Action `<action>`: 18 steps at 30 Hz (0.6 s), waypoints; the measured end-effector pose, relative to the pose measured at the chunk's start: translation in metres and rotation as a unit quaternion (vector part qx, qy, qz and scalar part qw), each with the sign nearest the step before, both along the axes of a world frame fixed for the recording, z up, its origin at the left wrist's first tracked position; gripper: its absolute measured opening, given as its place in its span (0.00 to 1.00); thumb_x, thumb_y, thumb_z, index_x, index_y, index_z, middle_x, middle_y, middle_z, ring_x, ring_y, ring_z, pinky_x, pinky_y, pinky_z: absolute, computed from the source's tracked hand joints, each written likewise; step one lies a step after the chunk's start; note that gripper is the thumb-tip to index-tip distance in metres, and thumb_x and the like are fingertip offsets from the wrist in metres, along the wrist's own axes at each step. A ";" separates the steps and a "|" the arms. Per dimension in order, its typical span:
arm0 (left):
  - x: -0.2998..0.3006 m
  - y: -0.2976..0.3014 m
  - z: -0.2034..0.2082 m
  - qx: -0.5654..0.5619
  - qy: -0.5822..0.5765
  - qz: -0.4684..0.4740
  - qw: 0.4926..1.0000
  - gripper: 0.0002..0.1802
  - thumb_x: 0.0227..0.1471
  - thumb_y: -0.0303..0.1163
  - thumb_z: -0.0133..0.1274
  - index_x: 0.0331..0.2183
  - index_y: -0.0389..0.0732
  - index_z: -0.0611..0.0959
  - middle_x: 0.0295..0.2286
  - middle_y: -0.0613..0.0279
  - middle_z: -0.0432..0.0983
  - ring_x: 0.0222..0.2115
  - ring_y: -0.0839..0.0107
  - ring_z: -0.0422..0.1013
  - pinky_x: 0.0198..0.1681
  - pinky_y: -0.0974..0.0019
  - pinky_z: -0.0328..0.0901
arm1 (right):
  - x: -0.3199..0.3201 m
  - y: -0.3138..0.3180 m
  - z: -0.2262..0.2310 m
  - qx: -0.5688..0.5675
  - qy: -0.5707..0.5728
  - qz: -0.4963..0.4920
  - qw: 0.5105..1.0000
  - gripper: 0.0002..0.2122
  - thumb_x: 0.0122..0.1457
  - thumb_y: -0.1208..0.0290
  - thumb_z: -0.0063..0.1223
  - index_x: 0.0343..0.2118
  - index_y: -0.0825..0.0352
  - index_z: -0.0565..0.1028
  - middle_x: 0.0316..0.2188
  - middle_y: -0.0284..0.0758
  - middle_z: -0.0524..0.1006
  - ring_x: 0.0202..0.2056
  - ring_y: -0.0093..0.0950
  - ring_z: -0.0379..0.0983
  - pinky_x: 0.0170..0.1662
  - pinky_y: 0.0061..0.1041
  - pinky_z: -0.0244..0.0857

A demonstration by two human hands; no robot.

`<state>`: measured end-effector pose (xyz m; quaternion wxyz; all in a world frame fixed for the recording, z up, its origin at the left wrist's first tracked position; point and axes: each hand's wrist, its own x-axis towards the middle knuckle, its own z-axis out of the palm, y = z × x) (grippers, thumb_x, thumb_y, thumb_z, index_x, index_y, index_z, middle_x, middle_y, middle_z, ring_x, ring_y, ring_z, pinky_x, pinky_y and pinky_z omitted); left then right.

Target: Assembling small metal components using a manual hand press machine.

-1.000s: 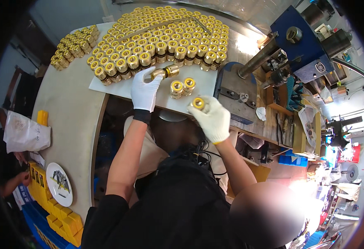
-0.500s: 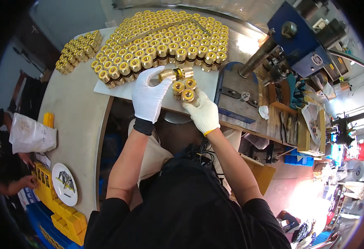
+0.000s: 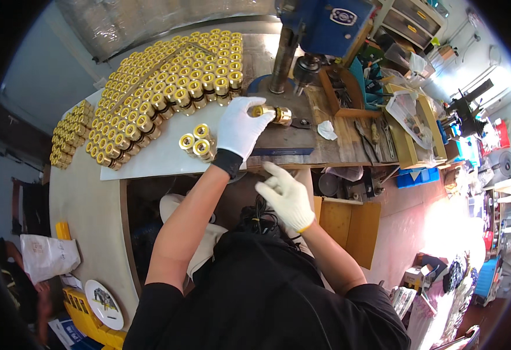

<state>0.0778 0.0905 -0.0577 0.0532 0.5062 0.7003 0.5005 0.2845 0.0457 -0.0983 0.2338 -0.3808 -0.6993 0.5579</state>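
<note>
My left hand (image 3: 242, 129), in a white glove with a black cuff, grips a brass fitting (image 3: 281, 115) between thumb and fingers. The fitting lies sideways over the metal base (image 3: 296, 135) of a blue drill press. My right hand (image 3: 287, 199), in a cream knitted glove, hangs lower, just in front of the table edge. Its index finger reaches out, the other fingers are loosely bent, and nothing is in it. Three brass fittings (image 3: 202, 146) stand clustered on the white sheet (image 3: 165, 153), left of my left hand.
Rows of brass fittings (image 3: 168, 87) cover the sheet, a thin metal strip (image 3: 150, 71) lying across them. The press column (image 3: 283, 61) rises behind my left hand. Pliers (image 3: 366, 142) and a wooden tray (image 3: 343, 93) are at right. A person's arm (image 3: 44, 309) shows beside yellow bins (image 3: 79, 309) at lower left.
The view has swung to the right. My left hand has carried its fitting over the press base. My right hand has let go of the three grouped fittings and drawn back toward me.
</note>
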 end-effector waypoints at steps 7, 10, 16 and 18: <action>0.029 0.044 0.049 -0.090 0.042 -0.088 0.991 0.32 0.49 0.45 0.72 0.53 0.40 0.85 0.47 0.52 0.82 0.48 0.53 0.79 0.55 0.58 0.71 | 0.038 0.019 0.005 -0.091 0.026 -0.099 0.991 0.26 0.64 0.68 0.66 0.64 0.71 0.74 0.31 0.30 0.84 0.31 0.15 0.75 0.40 0.19 0.73; 0.034 0.035 0.029 0.057 0.109 -0.061 0.991 0.39 0.47 0.42 0.74 0.58 0.38 0.80 0.51 0.52 0.79 0.48 0.51 0.78 0.54 0.55 0.72 | 0.040 0.030 0.016 -0.035 0.026 -0.109 0.993 0.26 0.64 0.69 0.66 0.63 0.71 0.75 0.32 0.30 0.84 0.31 0.16 0.76 0.40 0.20 0.74; 0.045 -0.101 -0.018 -0.054 -0.139 -0.085 0.985 0.35 0.52 0.32 0.72 0.60 0.38 0.79 0.46 0.56 0.80 0.35 0.71 0.77 0.43 0.67 0.73 | 0.073 0.085 0.152 0.388 0.013 -0.234 0.891 0.18 0.63 0.73 0.69 0.55 0.69 0.82 0.52 0.36 0.83 0.45 0.27 0.82 0.49 0.25 0.76; 0.056 -0.129 -0.036 -0.062 -0.195 -0.101 0.974 0.32 0.54 0.29 0.70 0.59 0.39 0.80 0.45 0.58 0.81 0.33 0.75 0.76 0.42 0.69 0.73 | 0.109 0.118 0.233 0.764 -0.093 -0.264 0.581 0.16 0.68 0.72 0.59 0.57 0.67 0.81 0.48 0.32 0.86 0.44 0.23 0.83 0.45 0.24 0.76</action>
